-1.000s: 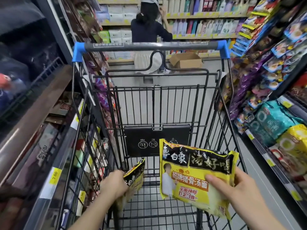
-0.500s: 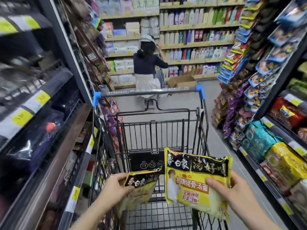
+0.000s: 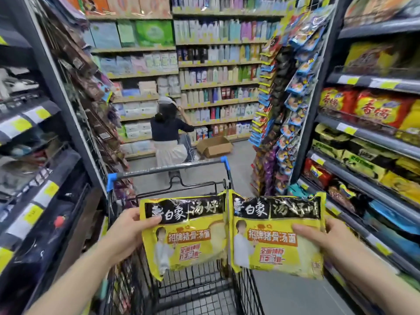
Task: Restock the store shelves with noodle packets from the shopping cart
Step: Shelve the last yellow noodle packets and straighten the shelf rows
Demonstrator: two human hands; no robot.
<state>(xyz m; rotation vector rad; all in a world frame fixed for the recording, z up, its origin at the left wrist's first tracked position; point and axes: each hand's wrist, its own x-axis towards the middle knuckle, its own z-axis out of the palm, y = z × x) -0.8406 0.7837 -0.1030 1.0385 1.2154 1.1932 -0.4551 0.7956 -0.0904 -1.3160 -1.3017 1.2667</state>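
Note:
Two yellow-and-black noodle packets are held up side by side above the black wire shopping cart (image 3: 193,289). My left hand (image 3: 127,233) grips the left noodle packet (image 3: 186,235) by its left edge. My right hand (image 3: 325,237) grips the right noodle packet (image 3: 275,237) at its right side, thumb across the front. The two packets touch at their inner edges. Noodle shelves (image 3: 368,130) with red and yellow packs stand close on my right.
Dark shelves (image 3: 38,160) with yellow price tags line my left. A person in a dark top (image 3: 168,133) stands at the aisle's far end beside an open cardboard box (image 3: 214,146) on the floor. Hanging snack bags (image 3: 288,105) flank the right aisle.
My left hand has lifted its packet out of the cart and turned it face up beside the right one. My view has tilted up, so the cart sits lower in frame.

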